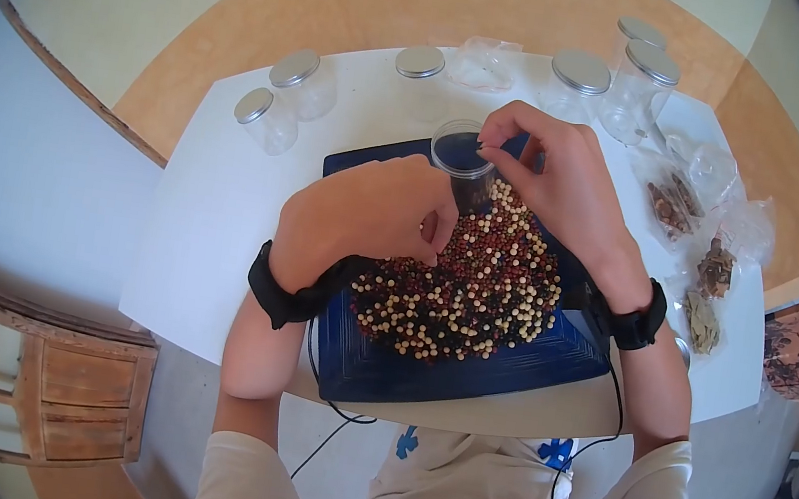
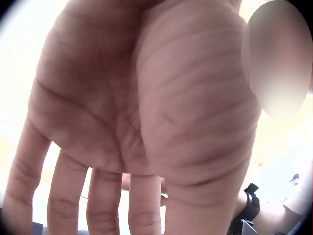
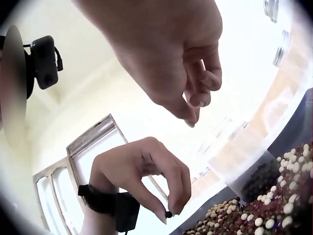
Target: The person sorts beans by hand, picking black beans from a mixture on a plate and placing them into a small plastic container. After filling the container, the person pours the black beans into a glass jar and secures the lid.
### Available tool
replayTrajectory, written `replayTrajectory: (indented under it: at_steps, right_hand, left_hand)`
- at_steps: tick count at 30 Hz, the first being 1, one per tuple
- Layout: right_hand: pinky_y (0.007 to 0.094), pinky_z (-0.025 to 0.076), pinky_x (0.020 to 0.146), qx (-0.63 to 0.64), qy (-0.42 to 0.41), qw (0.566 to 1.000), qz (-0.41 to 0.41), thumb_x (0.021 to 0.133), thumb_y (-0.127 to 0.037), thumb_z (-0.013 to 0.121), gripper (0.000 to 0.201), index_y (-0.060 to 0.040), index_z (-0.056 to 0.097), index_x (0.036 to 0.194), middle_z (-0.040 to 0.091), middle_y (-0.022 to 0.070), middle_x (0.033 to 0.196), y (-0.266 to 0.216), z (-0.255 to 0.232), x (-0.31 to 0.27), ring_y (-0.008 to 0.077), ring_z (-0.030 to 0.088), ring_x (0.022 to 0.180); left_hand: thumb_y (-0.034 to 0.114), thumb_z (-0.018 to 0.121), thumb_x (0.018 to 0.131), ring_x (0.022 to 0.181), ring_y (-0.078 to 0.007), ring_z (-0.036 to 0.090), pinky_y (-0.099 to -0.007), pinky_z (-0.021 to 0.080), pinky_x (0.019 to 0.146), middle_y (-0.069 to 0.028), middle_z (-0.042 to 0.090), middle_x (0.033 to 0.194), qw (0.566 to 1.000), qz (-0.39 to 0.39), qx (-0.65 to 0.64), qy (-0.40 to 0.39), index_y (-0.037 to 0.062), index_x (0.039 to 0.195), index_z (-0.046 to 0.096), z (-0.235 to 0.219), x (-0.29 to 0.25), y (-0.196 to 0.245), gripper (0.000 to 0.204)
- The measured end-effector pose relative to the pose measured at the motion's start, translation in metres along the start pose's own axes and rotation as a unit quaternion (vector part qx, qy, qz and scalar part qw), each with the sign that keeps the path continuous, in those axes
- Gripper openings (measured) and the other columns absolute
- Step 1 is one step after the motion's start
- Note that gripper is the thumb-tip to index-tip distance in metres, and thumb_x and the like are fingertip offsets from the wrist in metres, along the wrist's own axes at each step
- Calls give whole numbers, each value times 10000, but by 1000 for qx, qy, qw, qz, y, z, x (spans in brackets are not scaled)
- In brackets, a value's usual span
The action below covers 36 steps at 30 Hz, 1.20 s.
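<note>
A blue tray (image 1: 358, 370) holds a mixed heap of beans (image 1: 460, 288), white, dark red and black. At the heap's far side a clear open jar (image 1: 462, 157) stands in the tray, with black beans (image 3: 261, 178) in its lower part. My left hand (image 1: 365, 205) is over the heap's left side; between its thumb and fingertip, in the right wrist view, it pinches one black bean (image 3: 168, 214). My right hand (image 1: 566, 176) has thumb and index fingertips close together at the jar's rim; I cannot tell whether a bean is between them. The left wrist view shows only the palm (image 2: 112, 98) and fingers.
Lidded jars (image 1: 305, 86) stand along the white table's (image 1: 210, 194) far side, left and right. Plastic bags of dried goods (image 1: 673, 205) lie at the right edge. A crumpled clear bag (image 1: 484, 64) lies at the back. Cables (image 1: 616, 409) hang from both wrist cameras.
</note>
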State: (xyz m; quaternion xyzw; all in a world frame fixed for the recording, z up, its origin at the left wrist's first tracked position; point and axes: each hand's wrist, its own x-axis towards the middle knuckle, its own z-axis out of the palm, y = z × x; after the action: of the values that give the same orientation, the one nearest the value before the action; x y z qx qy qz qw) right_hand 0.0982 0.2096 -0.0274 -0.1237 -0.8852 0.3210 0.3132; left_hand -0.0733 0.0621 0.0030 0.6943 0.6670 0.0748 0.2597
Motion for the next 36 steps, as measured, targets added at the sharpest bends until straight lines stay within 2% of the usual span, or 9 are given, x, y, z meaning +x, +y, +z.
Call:
replayTrajectory:
  at_steps: [3,6,8,9,11,17,26,28,36]
  right_hand:
    - [407,551,660,-25,20,999,-5,885,-47,776,189,-78,692,1052,789,91,924,5,3,-1,300,727,734]
    - [424,557,677,-50,22,999,-2,888,-56,779,195,-79,683,1057,790,103,930,4,1,-1,318,744,777]
    - [427,560,684,-61,23,998,0,889,-57,777,193,-79,682,1055,790,106,930,5,0,-1,322,750,791]
    - [425,560,684,-60,27,998,-11,889,-58,778,193,-80,683,1056,790,107,928,5,1,-1,322,748,786]
    - [424,561,684,-60,31,997,-21,890,-60,778,193,-81,684,1057,790,107,925,5,0,-1,322,746,781]
    - [390,559,664,-14,-40,999,1,886,-33,760,137,-66,718,1012,781,111,895,-10,-21,2,287,739,733]
    - [371,580,691,-4,-241,970,-18,844,9,771,121,-29,757,959,777,105,848,15,-30,-5,281,752,745]
    - [364,572,695,-25,-353,933,61,832,-3,779,110,-23,748,936,783,95,845,22,-29,-9,243,764,789]
    - [380,578,701,-81,-397,909,95,780,24,775,143,-9,757,918,792,127,862,26,-19,-12,287,769,804]
  left_hand:
    - [122,837,821,741,-236,743,-352,569,702,-100,760,786,1000,0,21,11,44,873,804,-5,-2,6,99]
    - [128,838,832,731,-241,731,-358,560,689,-99,774,832,995,2,44,84,63,897,823,-10,-7,10,94]
    - [120,827,853,727,-250,715,-347,558,686,-98,787,891,977,23,54,205,60,928,830,-11,-7,10,95]
    - [120,827,853,727,-250,715,-347,558,686,-98,787,891,977,23,54,204,60,928,830,-12,-6,8,95]
    - [107,813,875,723,-253,704,-334,554,681,-97,788,911,949,44,61,305,49,956,829,-14,-1,4,101]
    - [124,797,905,713,-259,697,-334,547,675,-96,784,924,910,33,75,407,32,958,813,-12,12,-4,108]
    - [188,771,935,772,-294,715,-400,546,709,-84,775,953,921,-14,122,369,35,921,786,-4,20,-11,154]
    - [208,778,930,774,-295,716,-404,543,706,-84,775,955,925,-33,124,357,41,918,787,-2,20,-11,167]
    - [273,793,936,734,-287,710,-398,532,673,-83,767,921,922,-55,156,349,50,899,787,0,21,-9,225]
